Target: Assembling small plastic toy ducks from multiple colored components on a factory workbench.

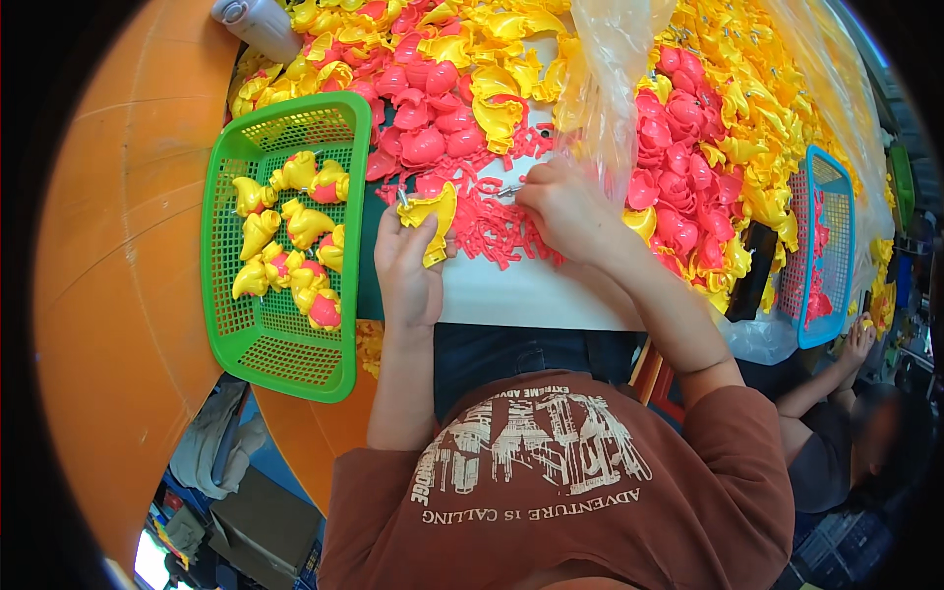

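My left hand (406, 273) is closed around a curved yellow plastic shell (437, 218), pinching it between thumb and fingers. A small metal pin (402, 197) sticks up at the shell's left end. Over a heap of small red plastic strips (489, 234), my right hand (570, 208) has its fingers drawn together; whatever is between them is too small to make out. Close to those fingertips lies a small metal piece (508, 190). Behind both hands, larger red domed pieces (423, 146) are piled on the white table top (551, 300).
At left, a green basket (360, 246) holds several yellow-and-red assembled figures (307, 224). Yellow shells (497, 108) and clear plastic sheeting (605, 88) cover the back. A grey bottle (258, 28) stands far left. On the right are a blue basket (824, 246) and another person's hand (859, 339).
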`<state>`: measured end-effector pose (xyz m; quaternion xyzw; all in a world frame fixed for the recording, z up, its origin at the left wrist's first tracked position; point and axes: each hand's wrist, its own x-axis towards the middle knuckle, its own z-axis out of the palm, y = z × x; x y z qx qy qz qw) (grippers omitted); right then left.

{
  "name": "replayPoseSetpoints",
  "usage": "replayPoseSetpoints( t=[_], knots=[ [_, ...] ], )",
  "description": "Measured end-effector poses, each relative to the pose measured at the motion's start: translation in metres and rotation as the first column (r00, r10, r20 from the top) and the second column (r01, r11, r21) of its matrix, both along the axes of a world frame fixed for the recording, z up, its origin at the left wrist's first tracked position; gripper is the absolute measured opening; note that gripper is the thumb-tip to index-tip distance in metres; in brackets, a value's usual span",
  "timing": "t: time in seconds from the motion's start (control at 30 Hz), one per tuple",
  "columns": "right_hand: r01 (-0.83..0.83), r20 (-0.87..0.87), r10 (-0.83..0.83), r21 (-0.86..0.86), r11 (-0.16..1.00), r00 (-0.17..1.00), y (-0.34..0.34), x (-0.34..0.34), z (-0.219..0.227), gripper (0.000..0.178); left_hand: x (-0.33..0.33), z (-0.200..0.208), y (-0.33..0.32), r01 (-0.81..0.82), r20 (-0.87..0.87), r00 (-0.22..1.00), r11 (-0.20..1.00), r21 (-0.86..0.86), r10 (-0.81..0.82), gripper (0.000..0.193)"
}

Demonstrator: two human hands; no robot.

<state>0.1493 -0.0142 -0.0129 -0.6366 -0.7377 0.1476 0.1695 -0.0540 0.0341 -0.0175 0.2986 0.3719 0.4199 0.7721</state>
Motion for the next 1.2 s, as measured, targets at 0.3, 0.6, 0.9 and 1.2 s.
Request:
replayPoseSetpoints(
  t=[0.3, 0.6, 0.9, 1.2],
  knots=[
    [-0.037, 0.134, 0.046, -0.069, 0.997, 0.990, 0.009, -0.012, -0.014, 0.010, 0.012, -0.012, -0.016, 0.027, -0.064, 0.998, 0.999, 0.026, -0.025, 0.033],
    [0.036, -0.034, -0.036, -0.013, 0.999, 0.999, 0.015, -0.005, -0.003, 0.011, 0.018, -0.006, -0.020, 0.052, -0.208, 0.978, 0.992, 0.117, -0.027, 0.032],
    [0.052, -0.511, 0.110, 0.293, 0.955, 0.853, 0.006, -0.014, 0.037, 0.016, 0.022, 0.009, -0.024, 0.118, -0.150, 0.984, 0.987, 0.111, -0.101, 0.027],
    [0.093, -0.689, -0.004, 0.091, 0.991, 0.725, -0.003, -0.021, 0.050, 0.009, 0.019, 0.017, -0.025, 0.104, -0.072, 0.993, 0.989, 0.104, -0.097, 0.022]
  ],
)
